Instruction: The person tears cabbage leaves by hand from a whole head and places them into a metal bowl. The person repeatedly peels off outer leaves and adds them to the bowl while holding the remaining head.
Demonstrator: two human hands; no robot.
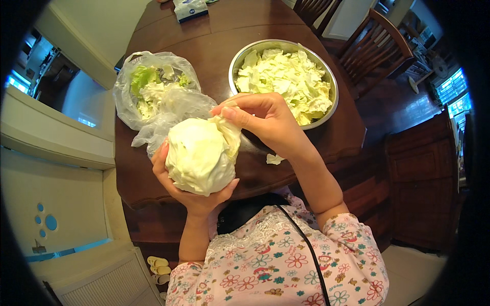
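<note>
My left hand [191, 197] cups a pale green head of cabbage [197, 157] from below and from its left side, over the near edge of the table. At the top right of the head, my right hand [264, 118] pinches an outer cabbage leaf [229, 134] between thumb and fingers; the leaf still touches the head. Beyond my right hand stands a steel bowl [334, 103] full of torn cabbage leaves [285, 76]. To the left, behind the head, lies a clear plastic bag [124, 101] with greener leaves and scraps [147, 84] in it.
A small piece of leaf [274, 159] lies on the dark wooden table [214, 38] near its front edge. A tissue pack [190, 9] sits at the far end. Wooden chairs [375, 48] stand beyond the table's right side. A black cord [306, 241] runs down over my patterned top.
</note>
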